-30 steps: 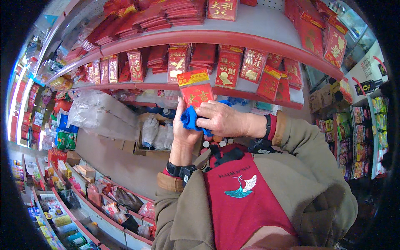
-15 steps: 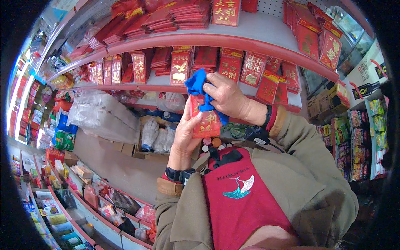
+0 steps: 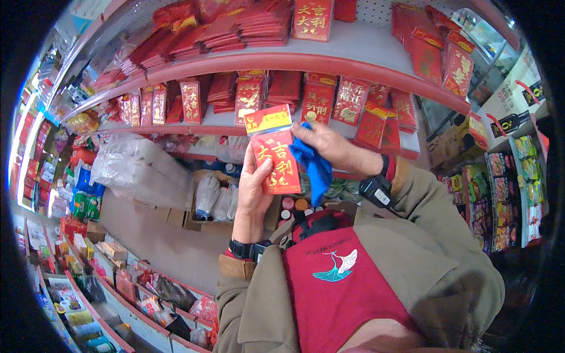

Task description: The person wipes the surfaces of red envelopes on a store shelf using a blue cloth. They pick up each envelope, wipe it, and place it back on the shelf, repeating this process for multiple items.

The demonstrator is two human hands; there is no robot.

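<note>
My left hand (image 3: 254,187) is closed round the lower left side of a pack of red envelopes (image 3: 283,154), its thumb lying across the front. Gold characters mark the pack, and a yellow and red header card (image 3: 268,120) tops it. Just right of the pack, my right hand (image 3: 328,146) grips a bunched blue cloth (image 3: 315,170), which hangs down from the fingers along the pack's right edge. Behind both hands, more red envelope packs (image 3: 252,97) stand in rows on a shelf.
An upper shelf (image 3: 353,44) carries stacks of red envelopes. Below sit a large plastic-wrapped bundle (image 3: 141,167) and a cardboard box with white gloves (image 3: 207,197). Low shelves of mixed goods (image 3: 159,294) curve along the lower left; hanging snack packets (image 3: 529,170) are at the right.
My right hand has moved right and down with the cloth, off the pack's top. The header card, covered before, now shows. My left hand still holds the pack, slightly further left.
</note>
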